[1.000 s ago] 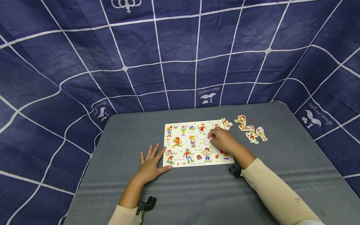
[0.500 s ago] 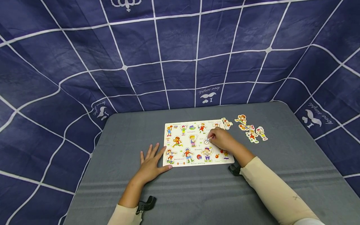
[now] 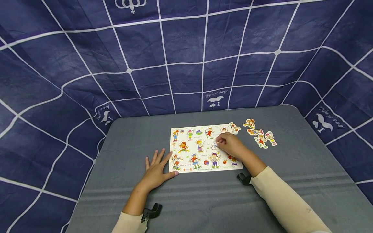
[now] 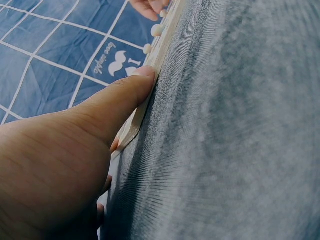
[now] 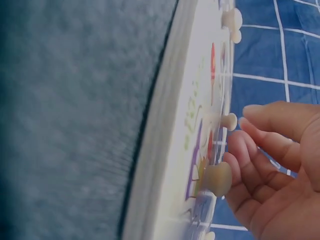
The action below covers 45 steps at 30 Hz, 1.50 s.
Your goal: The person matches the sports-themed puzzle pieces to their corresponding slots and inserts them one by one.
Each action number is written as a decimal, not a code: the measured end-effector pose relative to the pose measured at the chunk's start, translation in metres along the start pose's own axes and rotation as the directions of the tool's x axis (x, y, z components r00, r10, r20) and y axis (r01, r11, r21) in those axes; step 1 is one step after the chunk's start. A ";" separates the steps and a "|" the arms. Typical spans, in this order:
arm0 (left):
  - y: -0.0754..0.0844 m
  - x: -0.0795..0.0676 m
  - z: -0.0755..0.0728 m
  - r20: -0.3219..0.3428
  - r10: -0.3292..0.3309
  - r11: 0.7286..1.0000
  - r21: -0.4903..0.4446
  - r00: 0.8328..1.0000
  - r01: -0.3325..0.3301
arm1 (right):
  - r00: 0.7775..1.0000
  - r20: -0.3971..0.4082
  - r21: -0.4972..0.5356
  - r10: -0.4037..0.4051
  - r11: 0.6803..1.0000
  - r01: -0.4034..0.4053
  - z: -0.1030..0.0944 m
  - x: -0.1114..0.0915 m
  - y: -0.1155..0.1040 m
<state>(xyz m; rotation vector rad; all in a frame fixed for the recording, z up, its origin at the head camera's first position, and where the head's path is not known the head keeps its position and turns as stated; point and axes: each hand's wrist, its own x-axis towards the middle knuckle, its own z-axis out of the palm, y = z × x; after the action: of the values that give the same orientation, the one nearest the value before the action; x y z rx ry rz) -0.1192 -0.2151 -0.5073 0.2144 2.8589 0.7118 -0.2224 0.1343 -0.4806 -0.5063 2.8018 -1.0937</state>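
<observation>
A cream knobbed puzzle board (image 3: 192,130) with printed children playing sports lies flat on the table. Fingers spread, my left hand (image 3: 155,174) rests on the cloth at its lower left corner. The left thumb (image 4: 135,82) presses the board's edge in the left wrist view. Over the board's right half, my right hand (image 3: 230,144) pinches a bicycle puzzle piece (image 3: 214,147) by its knob, its curled fingers covering most of the piece. In the right wrist view the right hand (image 5: 280,165) is just above the board, near a round knob (image 5: 229,121); the pinch itself is hidden there.
Several loose puzzle pieces (image 3: 260,141) lie on the grey table (image 3: 204,200) right of the board. Another loose piece (image 3: 234,128) touches or overlaps its upper right corner. Blue curtain (image 3: 186,77) with white lines stands around the back and sides.
A little more of the bicycle piece shows beside my right fingertips, which have shifted and turned slightly in place. My left hand stays where it was.
</observation>
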 end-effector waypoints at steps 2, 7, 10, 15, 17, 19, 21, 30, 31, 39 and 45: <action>0.000 0.000 0.000 0.000 0.001 1.000 -0.003 1.000 -0.001 | 0.999 -0.037 0.044 0.007 0.999 -0.006 -0.001 -0.003 0.001; 0.000 0.000 0.000 0.000 0.001 1.000 -0.001 1.000 -0.001 | 0.992 -0.121 0.172 0.048 0.985 -0.027 -0.007 -0.011 0.001; 0.000 0.000 0.000 -0.001 0.002 1.000 0.000 1.000 -0.002 | 0.985 -0.153 0.228 0.083 0.972 -0.047 -0.011 -0.014 0.003; 0.000 0.000 0.000 0.003 0.005 1.000 -0.006 1.000 -0.005 | 0.973 -0.192 0.247 0.130 0.966 -0.080 -0.018 -0.019 0.011; -0.001 0.000 0.000 0.003 0.006 1.000 -0.008 1.000 -0.006 | 0.969 -0.201 0.242 0.146 0.966 -0.096 -0.021 -0.021 0.014; -0.001 0.000 0.001 0.002 0.006 1.000 -0.013 1.000 -0.006 | 0.965 -0.209 0.229 0.161 0.967 -0.111 -0.025 -0.024 0.017; -0.002 -0.001 0.001 0.003 0.006 1.000 -0.014 1.000 -0.006 | 0.961 -0.218 0.222 0.170 0.967 -0.121 -0.030 -0.028 0.021; -0.001 -0.001 0.000 0.002 0.007 1.000 -0.021 1.000 -0.007 | 0.946 -0.278 0.212 0.168 0.971 -0.110 -0.050 -0.042 0.043; 0.000 -0.002 0.000 0.001 0.007 1.000 -0.023 1.000 -0.007 | 0.944 -0.286 0.206 0.165 0.973 -0.108 -0.053 -0.044 0.046; 0.000 -0.002 0.000 -0.005 0.009 1.000 -0.017 1.000 -0.009 | 0.936 -0.322 0.165 0.145 0.982 -0.096 -0.072 -0.059 0.066; 0.001 -0.003 -0.001 -0.014 0.014 1.000 -0.014 1.000 -0.014 | 0.936 -0.329 0.129 0.126 0.988 -0.087 -0.084 -0.067 0.078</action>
<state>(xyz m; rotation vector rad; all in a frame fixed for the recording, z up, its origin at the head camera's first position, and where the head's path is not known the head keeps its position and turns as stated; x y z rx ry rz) -0.1168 -0.2153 -0.5060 0.2286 2.8675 0.7382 -0.1975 0.2652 -0.4732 -0.1643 2.9795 -1.4251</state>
